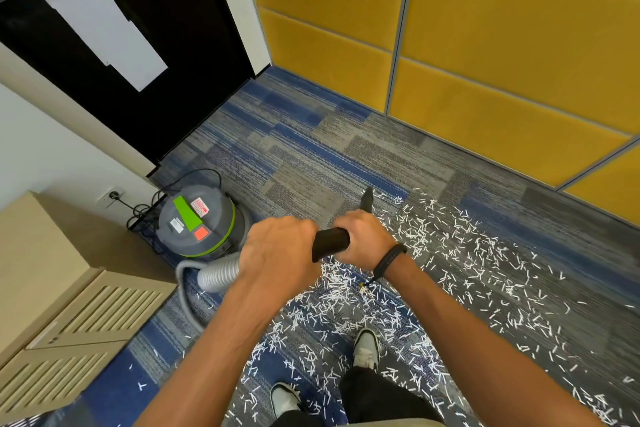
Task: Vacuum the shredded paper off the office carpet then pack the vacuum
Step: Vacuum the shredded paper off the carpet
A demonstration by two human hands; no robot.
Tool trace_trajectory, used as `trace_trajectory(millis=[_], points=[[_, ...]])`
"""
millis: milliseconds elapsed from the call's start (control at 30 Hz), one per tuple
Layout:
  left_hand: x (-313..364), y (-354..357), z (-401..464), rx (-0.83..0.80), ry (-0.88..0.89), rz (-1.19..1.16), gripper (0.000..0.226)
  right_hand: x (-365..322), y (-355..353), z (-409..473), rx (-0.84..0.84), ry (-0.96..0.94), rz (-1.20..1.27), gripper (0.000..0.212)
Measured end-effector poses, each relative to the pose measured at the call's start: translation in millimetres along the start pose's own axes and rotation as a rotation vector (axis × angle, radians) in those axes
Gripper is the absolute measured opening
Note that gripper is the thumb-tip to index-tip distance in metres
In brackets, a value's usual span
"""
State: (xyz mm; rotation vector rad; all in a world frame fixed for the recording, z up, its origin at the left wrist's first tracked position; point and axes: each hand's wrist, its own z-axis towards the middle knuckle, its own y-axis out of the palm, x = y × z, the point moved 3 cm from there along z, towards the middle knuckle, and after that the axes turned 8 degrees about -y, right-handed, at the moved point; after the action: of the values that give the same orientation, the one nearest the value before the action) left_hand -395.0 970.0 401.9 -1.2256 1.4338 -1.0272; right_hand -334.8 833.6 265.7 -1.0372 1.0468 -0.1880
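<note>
Yellow padded wall panels (pixel 502 55) right, black door (pixel 166 55) ahead, beige louvred cabinet (pixel 69 315) left, wall socket (pixel 112 195).

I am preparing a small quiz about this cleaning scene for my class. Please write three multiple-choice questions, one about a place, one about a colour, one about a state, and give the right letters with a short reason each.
1. Where does the vacuum canister stand?
A. Left of the hands, near the wall socket
B. Against the yellow wall panels
C. Behind the person's shoes

2. What colour is the square button on the canister lid?
A. Blue
B. Orange-red
C. White

3. How is the black wand held?
A. Left hand alone
B. Lying on the carpet, untouched
C. Both hands grip it

Answers:
1 A: the canister sits at the left, its cord running to the socket.
2 B: the button is orange-red beside the green handle.
3 C: the left hand and the right hand are curled round the wand, above the shredded paper.
</note>
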Motion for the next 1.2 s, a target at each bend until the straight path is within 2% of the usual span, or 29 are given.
trace_trajectory(millis=[533,833,1067,1200], points=[[19,8,17,-0.031,0.095,-0.045,0.029,26,-9,-23,0.006,0.05,-0.059,0.016],[-4,-11,1,-0.037,0.052,0.056,0.03,-2,0,-7,0.041,-0.028,0.035,0.023],[0,-14,-34,-0.076,0.05,0.08,0.031,-16,14,-33,0.09,-0.08,0.097,0.034],[-2,-10,-49,-0.075,0.079,0.056,0.029,-24,20,-51,0.073,-0.046,0.083,0.018]])
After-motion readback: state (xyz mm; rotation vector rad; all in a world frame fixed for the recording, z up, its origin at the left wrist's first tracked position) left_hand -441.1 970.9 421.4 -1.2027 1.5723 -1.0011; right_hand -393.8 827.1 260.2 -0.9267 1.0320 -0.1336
